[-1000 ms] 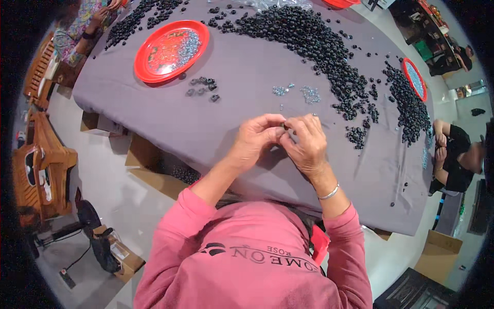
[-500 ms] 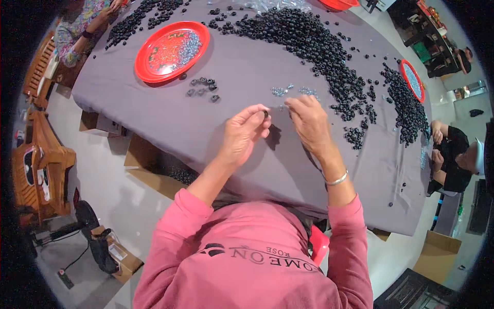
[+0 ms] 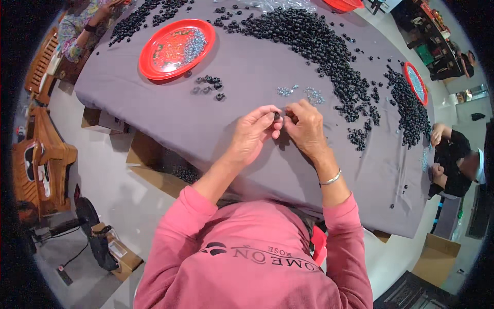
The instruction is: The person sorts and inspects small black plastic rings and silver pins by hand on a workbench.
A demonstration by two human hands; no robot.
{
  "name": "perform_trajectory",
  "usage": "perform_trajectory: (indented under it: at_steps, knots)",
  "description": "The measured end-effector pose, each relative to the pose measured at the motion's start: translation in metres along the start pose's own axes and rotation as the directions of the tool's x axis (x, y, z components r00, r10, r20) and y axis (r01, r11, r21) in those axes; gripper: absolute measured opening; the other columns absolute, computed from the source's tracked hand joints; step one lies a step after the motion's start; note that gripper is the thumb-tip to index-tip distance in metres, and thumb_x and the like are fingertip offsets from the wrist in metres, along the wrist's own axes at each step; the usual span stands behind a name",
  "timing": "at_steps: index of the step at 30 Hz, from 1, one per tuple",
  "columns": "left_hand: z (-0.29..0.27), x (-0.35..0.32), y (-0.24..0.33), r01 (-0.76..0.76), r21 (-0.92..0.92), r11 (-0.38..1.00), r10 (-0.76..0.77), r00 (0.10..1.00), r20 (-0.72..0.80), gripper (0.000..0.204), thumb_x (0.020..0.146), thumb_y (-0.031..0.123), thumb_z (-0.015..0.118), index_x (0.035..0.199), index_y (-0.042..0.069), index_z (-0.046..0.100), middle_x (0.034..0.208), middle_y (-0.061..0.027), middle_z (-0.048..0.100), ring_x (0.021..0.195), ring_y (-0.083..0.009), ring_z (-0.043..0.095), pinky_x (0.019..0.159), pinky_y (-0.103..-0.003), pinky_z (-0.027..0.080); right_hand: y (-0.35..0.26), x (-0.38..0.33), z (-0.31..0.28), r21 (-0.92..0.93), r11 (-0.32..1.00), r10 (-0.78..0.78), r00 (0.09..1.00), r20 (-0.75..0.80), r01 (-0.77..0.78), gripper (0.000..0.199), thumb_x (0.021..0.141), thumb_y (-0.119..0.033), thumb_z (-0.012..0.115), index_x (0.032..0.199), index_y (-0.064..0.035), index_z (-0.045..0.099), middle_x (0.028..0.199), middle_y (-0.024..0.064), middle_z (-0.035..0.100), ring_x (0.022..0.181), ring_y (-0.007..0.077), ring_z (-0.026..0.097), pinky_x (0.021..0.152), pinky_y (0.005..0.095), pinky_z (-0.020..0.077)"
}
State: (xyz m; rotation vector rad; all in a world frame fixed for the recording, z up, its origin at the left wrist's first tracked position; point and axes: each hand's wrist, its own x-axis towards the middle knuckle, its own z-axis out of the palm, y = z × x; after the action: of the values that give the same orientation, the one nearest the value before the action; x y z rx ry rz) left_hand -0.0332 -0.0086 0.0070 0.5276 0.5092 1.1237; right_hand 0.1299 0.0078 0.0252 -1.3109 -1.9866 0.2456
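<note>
Above the tablecloth, my left hand [image 3: 253, 131] pinches a small round black bead-like piece [image 3: 277, 117] between thumb and fingertips. Close beside it, my right hand [image 3: 307, 127] has its fingers pressed together; whatever lies in them is too small to make out. Two little piles of tiny silvery pieces, one of them the right-hand pile [image 3: 314, 96], rest just beyond my right hand. Off to the left of my hands sits a loose group of black bead-like pieces [image 3: 208, 85], several of them with a visible hole.
A large heap of black pieces [image 3: 314, 44] curves across the far and right parts of the table. A red round tray [image 3: 149, 72] with silvery bits stands far left; a smaller red tray [image 3: 423, 97] is at the right. Co-workers sit at the far left and right edge.
My right hand has come from beside the silvery piles toward my left hand, and the two now nearly meet. The left still pinches the black piece. The view has shifted slightly.
</note>
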Motion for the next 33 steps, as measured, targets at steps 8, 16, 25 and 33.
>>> perform_trajectory:
  at_steps: [8, 16, 25, 33]
  knots:
    - [0.010, 0.006, -0.013, -0.002, 0.089, 0.996, 0.006, 0.999, -0.041, 0.018, 0.095, 0.012, 0.053, 0.110, 0.003, 0.059, 0.091, -0.0027, 0.060, 0.080, -0.0099, 0.058, 0.067, -0.024, 0.050, -0.014, 0.002, -0.012, 0.525, 0.817, 0.267, 0.964, 0.025, -0.239, 0.014, 0.073, 0.007, 0.060, 0.085, 0.0006, 0.063, 0.080, 0.0009, 0.058, 0.069, 0.0066, 0.055, 0.061, 0.0206, 0.0448]
    - [0.021, 0.013, -0.020, 0.089, 0.079, 0.993, -0.084, 0.994, -0.067, 0.020, 0.094, 0.010, 0.053, 0.111, 0.001, 0.058, 0.091, -0.0018, 0.060, 0.079, -0.0082, 0.058, 0.069, -0.022, 0.051, -0.008, -0.001, -0.013, 0.660, 0.689, 0.317, 0.943, 0.096, -0.299, 0.007, 0.084, 0.005, 0.058, 0.088, 0.0031, 0.063, 0.090, 0.0023, 0.057, 0.069, 0.0061, 0.057, 0.059, 0.0183, 0.0471]
    - [0.020, 0.022, -0.020, 0.111, -0.068, 0.992, -0.104, 0.990, 0.093, 0.021, 0.093, 0.013, 0.055, 0.112, 0.004, 0.059, 0.090, -0.0010, 0.060, 0.079, -0.0094, 0.057, 0.070, -0.024, 0.051, -0.005, -0.004, -0.013, 0.785, 0.543, 0.358, 0.928, 0.104, -0.298, 0.006, 0.085, 0.002, 0.059, 0.087, 0.0020, 0.064, 0.090, 0.0024, 0.057, 0.065, 0.0053, 0.056, 0.054, 0.0182, 0.0471]
    - [0.036, 0.021, -0.029, 0.093, -0.053, 0.994, -0.092, 0.996, 0.021, 0.019, 0.093, 0.012, 0.055, 0.111, 0.005, 0.059, 0.095, -0.0028, 0.062, 0.087, -0.0113, 0.061, 0.075, -0.027, 0.051, -0.007, -0.012, -0.024, 0.306, 0.952, 0.090, 0.964, -0.252, -0.009, 0.011, 0.077, 0.001, 0.065, 0.087, -0.0041, 0.066, 0.083, 0.0071, 0.059, 0.070, 0.0176, 0.059, 0.062, 0.0290, 0.0484]
